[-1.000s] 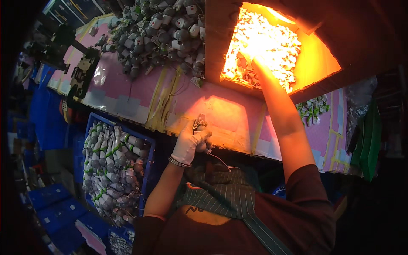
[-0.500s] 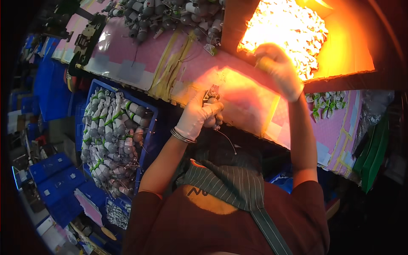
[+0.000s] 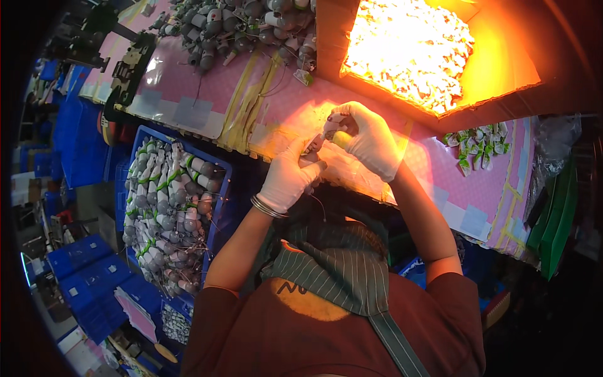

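Note:
White gloves cover both my hands, which meet above the near edge of the pink-covered bench. My left hand (image 3: 284, 178) is closed around a small grey bulb-shaped part, mostly hidden now by the fingers; its small board-like end (image 3: 313, 146) sticks up past the thumb, and a thin wire hangs below. Close against that end is my right hand (image 3: 370, 141), its thumb and forefinger curled together. A short yellow object (image 3: 342, 139) shows in the right hand's grip; its kind is unclear. Whatever sits between the right fingertips is too small to make out.
At the back right, a cardboard box (image 3: 496, 105) holds many brightly lit small pieces. Green-and-white pieces (image 3: 480, 146) lie beside it. Grey-and-white bulb parts (image 3: 245, 25) are heaped at the back left. More fill a blue crate (image 3: 221, 182) on the left. A metal fixture (image 3: 129, 72) stands far left.
My right hand has come down and left from the front of the cardboard box to my left hand. The left hand still holds the bulb-shaped part, now turned more out of sight.

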A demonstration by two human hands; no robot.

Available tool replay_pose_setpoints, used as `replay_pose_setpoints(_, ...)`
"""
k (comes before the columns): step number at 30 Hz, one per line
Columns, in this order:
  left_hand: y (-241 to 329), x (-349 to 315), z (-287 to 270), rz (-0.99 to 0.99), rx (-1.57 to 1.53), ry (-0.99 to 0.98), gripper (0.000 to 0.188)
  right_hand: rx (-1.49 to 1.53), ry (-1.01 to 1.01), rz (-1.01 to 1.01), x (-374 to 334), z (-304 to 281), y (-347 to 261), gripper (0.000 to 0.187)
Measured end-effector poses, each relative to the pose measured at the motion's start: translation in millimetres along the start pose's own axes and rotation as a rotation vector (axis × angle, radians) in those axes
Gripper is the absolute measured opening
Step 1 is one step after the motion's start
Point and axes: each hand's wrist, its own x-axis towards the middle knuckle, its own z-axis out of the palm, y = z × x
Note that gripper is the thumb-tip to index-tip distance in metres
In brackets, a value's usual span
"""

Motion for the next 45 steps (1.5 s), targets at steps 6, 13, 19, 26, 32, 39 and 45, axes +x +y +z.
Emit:
replay_pose_setpoints(6, 11.4, 0.2, 2.1, -0.103, -0.218, -0.074, 0.029, 0.148, 0.043, 0.005, 1.9, 10.4, 19.6, 0.024)
replay_pose_setpoints(13, -3.7, 9.7, -1.5, 0.161, 0.296, 0.091, 0.03, 0.269, 0.095, 0.001, 6.5, 19.5, 20.9, 0.027)
replay_pose_setpoints(19, 3.7, 12.1, 11.1, 0.442, 0.488, 0.165, 0.031, 0.363, 0.209, -0.153, 6.1, 24.0, 33.8, 0.026)
replay_pose_setpoints(26, -14.8, 18.2, 17.6, 0.507, 0.272, 0.083, 0.031, 0.592, 0.182, -0.014, -13.2, 12.4, 38.2, 0.036)
replay_pose_setpoints(32, -10.3, 17.1, 13.8, -0.033, -0.222, -0.067, 0.023, -0.591, 0.755, -0.169, -79.9, -99.6, 55.6, 0.02)
replay_pose_setpoints(39, -2.3, 14.8, 25.8, -0.09, -0.235, -0.147, 0.025, -1.229, 0.865, -0.004, -84.4, -162.6, 58.4, 0.028)
replay_pose_setpoints(45, -2.1, 6.8, 23.7, -0.119, -0.287, -0.121, 0.03, -1.15, 0.964, -0.016, -87.4, -155.6, 72.9, 0.021)
